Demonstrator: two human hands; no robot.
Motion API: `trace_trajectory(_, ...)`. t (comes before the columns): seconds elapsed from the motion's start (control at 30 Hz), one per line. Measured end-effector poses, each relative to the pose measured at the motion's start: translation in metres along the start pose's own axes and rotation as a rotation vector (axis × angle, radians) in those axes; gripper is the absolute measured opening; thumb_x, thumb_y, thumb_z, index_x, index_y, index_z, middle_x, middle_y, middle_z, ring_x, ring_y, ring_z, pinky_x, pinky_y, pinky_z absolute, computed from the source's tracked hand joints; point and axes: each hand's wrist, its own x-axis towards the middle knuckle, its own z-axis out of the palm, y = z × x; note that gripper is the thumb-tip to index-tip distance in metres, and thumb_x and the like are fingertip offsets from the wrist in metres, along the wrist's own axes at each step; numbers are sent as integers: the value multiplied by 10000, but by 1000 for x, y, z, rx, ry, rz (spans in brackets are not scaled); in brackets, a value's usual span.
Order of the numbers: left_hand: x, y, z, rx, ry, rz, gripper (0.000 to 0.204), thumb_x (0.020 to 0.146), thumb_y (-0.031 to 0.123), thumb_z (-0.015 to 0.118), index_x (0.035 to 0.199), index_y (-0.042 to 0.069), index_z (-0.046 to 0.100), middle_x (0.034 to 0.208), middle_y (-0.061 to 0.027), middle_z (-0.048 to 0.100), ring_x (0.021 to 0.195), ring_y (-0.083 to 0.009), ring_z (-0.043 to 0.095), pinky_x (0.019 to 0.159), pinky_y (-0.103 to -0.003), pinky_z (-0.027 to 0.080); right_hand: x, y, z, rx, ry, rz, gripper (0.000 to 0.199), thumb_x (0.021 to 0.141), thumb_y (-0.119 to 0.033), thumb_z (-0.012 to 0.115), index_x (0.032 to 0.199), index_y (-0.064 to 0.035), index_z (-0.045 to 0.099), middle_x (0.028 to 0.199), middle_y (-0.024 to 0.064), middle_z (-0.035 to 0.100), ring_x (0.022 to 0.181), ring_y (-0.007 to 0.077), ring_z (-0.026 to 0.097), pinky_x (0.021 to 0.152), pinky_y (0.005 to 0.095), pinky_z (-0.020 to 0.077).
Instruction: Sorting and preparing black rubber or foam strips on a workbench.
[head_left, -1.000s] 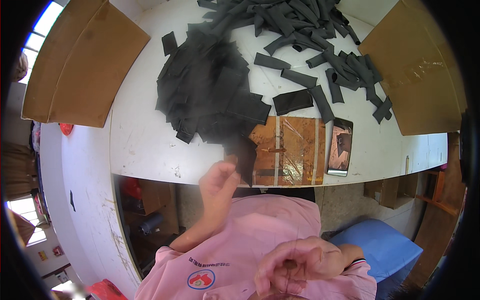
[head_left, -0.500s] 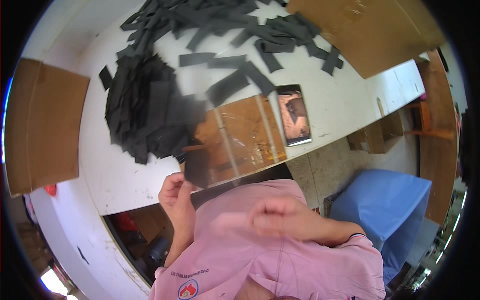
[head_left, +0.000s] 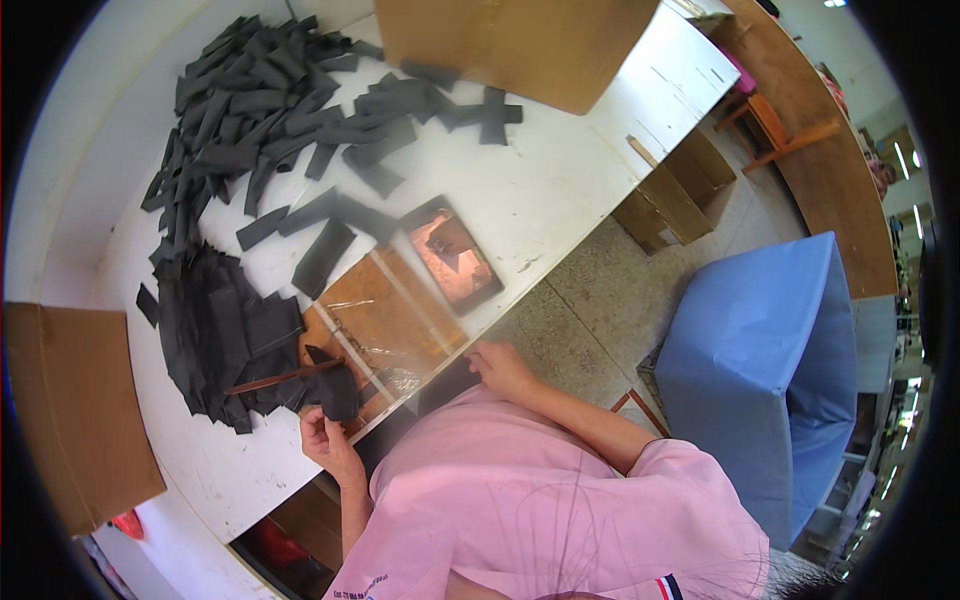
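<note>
Hands, two, bare, set well apart. Left hand [head_left: 330, 447]: raised at the near edge of the table, forearm rising from the lower edge of the view, wrist bent slightly, fingers curled and pinched on the lower edge of a black cloth piece [head_left: 338, 394]. Right hand [head_left: 503, 368]: at the near table edge, beyond the board's near right corner; elbow bent, forearm slanting up and leftward from the short sleeve, fingers folded inward; whether they grip anything cannot be told.

Cloth piece: on the left part of a brown board [head_left: 372, 305], its upper end meeting a thin wooden stick [head_left: 285, 378]. Stick: slanted, running from the dark pile onto the board.

Table [head_left: 560, 190]: white, scuffed. On it: one pile of flat black pieces [head_left: 215, 330], left of the board; one heap of dark grey strips [head_left: 265, 95], farther back; one phone [head_left: 453, 262], screen lit, just beside the board's far right side.

Cartons, brown: one at left [head_left: 80, 410], one at the back [head_left: 510, 45]. Blue bag [head_left: 735, 340]: right of the person, beyond the table.
</note>
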Motion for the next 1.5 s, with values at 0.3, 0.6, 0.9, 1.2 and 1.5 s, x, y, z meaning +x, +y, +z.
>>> trace_trajectory(0.3, 3, -20, 6, 157, 22, 269, 32, 813, 37, 516, 810, 6, 518, 750, -3, 512, 657, -61, 451, 597, -176, 367, -21, 22, -32, -227, 16, 82, 215, 795, -170, 479, 856, -4, 602, 846, 210, 588, 803, 381, 558, 726, 425, 438)
trace_trajectory(0.6, 1, -13, 13, 293, 39, 317, 56, 797, 62, 529, 788, 8, 521, 702, 14, 490, 572, -43, 393, 521, -170, 319, -35, 42, -43, -82, 25, 211, 193, 752, -126, 482, 791, 22, 600, 769, 218, 597, 760, 354, 589, 705, 398, 458)
trace_trajectory(0.9, 2, -19, 10, 292, 41, 307, 62, 802, 62, 525, 811, 1, 518, 722, 14, 484, 598, -46, 397, 547, -168, 323, -36, 91, -33, -189, 86, 333, 212, 720, -128, 495, 843, -12, 622, 801, 183, 618, 779, 299, 605, 713, 363, 462)
trace_trajectory(1.2, 3, -24, 9, 264, 31, 299, 29, 807, 16, 502, 808, -12, 509, 770, -16, 498, 708, -84, 452, 662, -202, 376, -16, 120, -15, -85, 160, 404, 200, 660, -60, 504, 771, -50, 670, 762, 190, 619, 737, 299, 612, 705, 365, 478)
trace_trajectory(1.5, 4, -32, 1, 298, 111, 375, 38, 790, 5, 506, 820, -18, 510, 789, -26, 504, 717, -90, 464, 662, -196, 379, 11, 150, 10, 199, 111, 482, 163, 683, -51, 518, 728, -23, 671, 695, 156, 632, 644, 236, 623, 621, 329, 483)
